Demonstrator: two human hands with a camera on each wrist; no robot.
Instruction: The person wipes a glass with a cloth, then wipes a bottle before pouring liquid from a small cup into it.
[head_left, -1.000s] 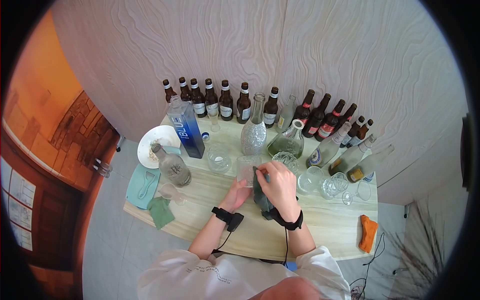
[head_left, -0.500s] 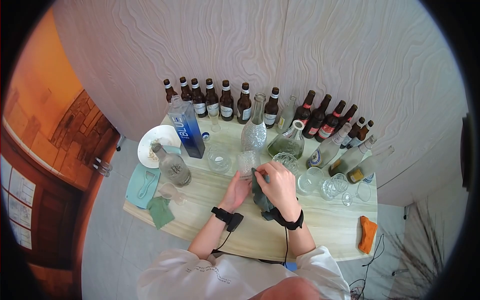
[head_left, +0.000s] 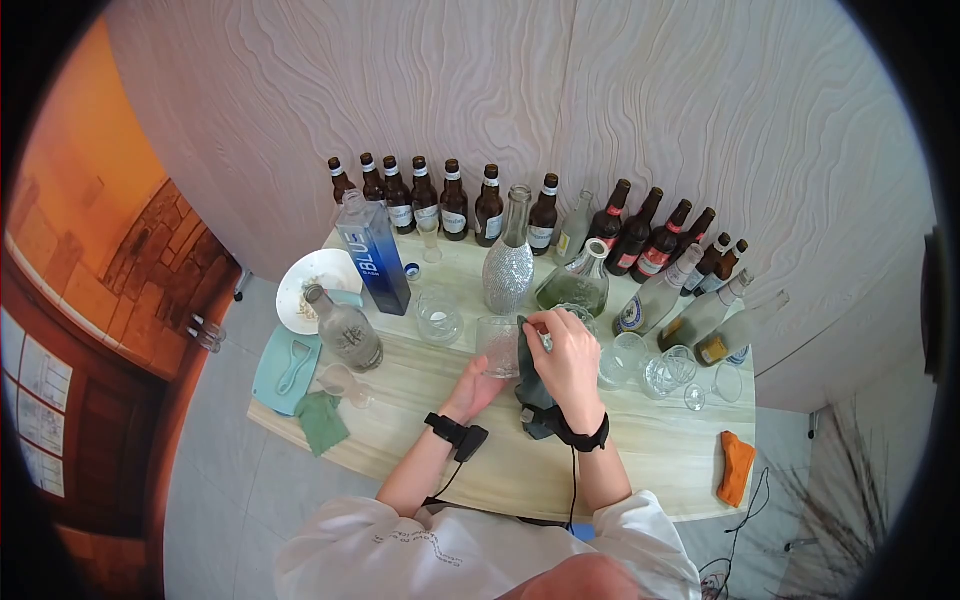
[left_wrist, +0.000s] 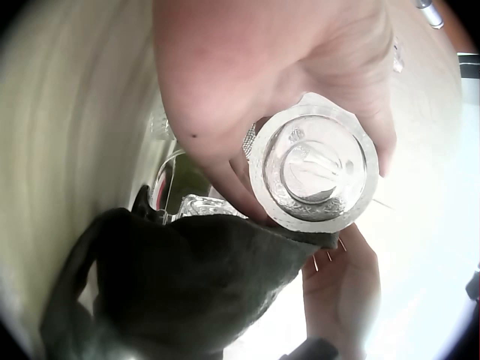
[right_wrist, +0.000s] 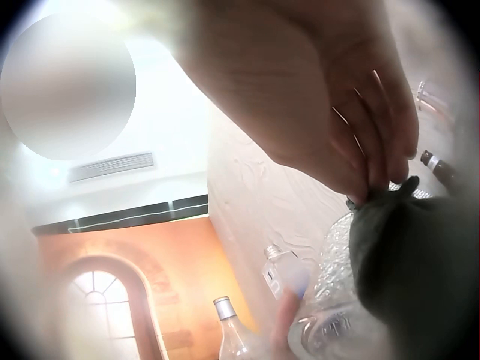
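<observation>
A clear textured glass tumbler [head_left: 498,347] is in my left hand [head_left: 472,392], thumb and fingers round its lower part. Its round base [left_wrist: 313,169] faces the camera in the left wrist view. My right hand [head_left: 570,368] pinches a dark green cloth [head_left: 533,375] at the tumbler's right side, up by the rim. The rest of the cloth [left_wrist: 180,281] hangs down below the fingers. In the right wrist view the cloth covers part of the tumbler's patterned wall [right_wrist: 336,262].
Behind the hands stand a glittery silver bottle [head_left: 508,275], a decanter of green liquid [head_left: 575,285] and a row of brown bottles [head_left: 453,205]. Glasses [head_left: 625,358] stand to the right, another tumbler [head_left: 438,318] and a frosted bottle [head_left: 350,338] to the left. An orange cloth [head_left: 736,468] lies far right.
The tumbler has turned in my left hand and come slightly nearer after tilting away half a second ago. My right hand has shifted up and a little right with the green cloth.
</observation>
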